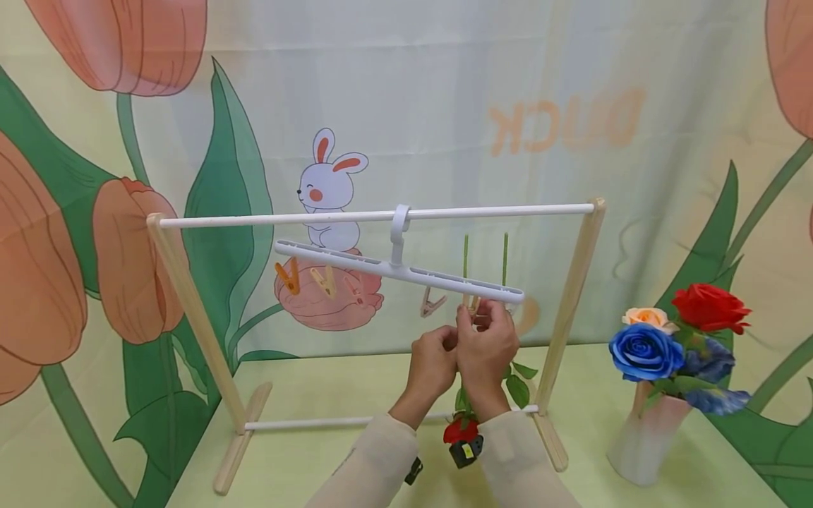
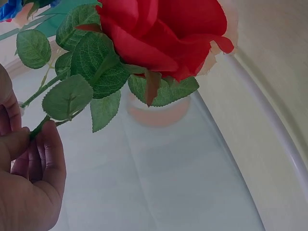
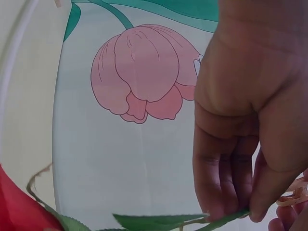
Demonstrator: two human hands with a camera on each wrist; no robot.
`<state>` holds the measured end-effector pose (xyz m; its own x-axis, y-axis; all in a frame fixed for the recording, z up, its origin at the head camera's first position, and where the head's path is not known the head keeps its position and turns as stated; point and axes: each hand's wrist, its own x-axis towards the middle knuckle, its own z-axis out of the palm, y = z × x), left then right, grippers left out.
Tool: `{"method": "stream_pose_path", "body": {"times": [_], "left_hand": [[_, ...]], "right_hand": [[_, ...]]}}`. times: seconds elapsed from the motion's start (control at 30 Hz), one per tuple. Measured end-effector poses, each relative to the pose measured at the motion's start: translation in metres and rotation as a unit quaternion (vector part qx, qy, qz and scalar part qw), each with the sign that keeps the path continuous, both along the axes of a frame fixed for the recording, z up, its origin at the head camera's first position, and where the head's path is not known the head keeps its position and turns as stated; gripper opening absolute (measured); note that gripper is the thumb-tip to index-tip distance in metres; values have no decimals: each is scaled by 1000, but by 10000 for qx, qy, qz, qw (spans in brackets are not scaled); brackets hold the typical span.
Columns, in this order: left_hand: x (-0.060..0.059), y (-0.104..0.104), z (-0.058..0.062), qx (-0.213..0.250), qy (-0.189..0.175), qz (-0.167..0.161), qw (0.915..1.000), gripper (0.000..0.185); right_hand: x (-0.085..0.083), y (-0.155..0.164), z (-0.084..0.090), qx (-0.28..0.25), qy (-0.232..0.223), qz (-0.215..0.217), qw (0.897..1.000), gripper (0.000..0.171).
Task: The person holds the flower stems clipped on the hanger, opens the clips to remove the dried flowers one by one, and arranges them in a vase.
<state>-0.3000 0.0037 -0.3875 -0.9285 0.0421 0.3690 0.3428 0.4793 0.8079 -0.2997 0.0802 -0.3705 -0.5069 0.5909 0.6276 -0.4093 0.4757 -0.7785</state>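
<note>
A red rose (image 1: 462, 432) hangs upside down below my hands, its green stem (image 1: 466, 255) rising above the tilted light grey hanger (image 1: 381, 267). My left hand (image 1: 434, 363) pinches this stem; in the left wrist view the left hand (image 2: 33, 178) has thumb and fingertips on it, close to the leaves (image 2: 67, 99). Just above, my right hand (image 1: 488, 353) grips a peach clothespin (image 1: 473, 303) under the hanger's lower right end. A second green stem (image 1: 505, 259) stands at that end, with leaves (image 1: 517, 384) below; its flower is largely hidden.
The hanger hooks over the white bar (image 1: 495, 210) of a wooden rack (image 1: 197, 317). Orange (image 1: 288, 276), yellow (image 1: 324, 281), pink (image 1: 354, 290) and beige (image 1: 432, 303) clothespins hang along it. A vase (image 1: 648, 437) with red, blue and peach flowers stands at right.
</note>
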Motion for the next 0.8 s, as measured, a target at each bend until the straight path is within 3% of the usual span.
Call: {"method": "stream_pose_path", "body": {"times": [0.4,0.8], "left_hand": [[-1,-3,-5,532,-215,-179,9982,12],[-3,-10,-13,588,-373,-200,9974,15]], "right_hand": [[0,1,-4,-6,-67,-15,10000,26],[-5,1,-8,118,173,-94,9997,27]]}}
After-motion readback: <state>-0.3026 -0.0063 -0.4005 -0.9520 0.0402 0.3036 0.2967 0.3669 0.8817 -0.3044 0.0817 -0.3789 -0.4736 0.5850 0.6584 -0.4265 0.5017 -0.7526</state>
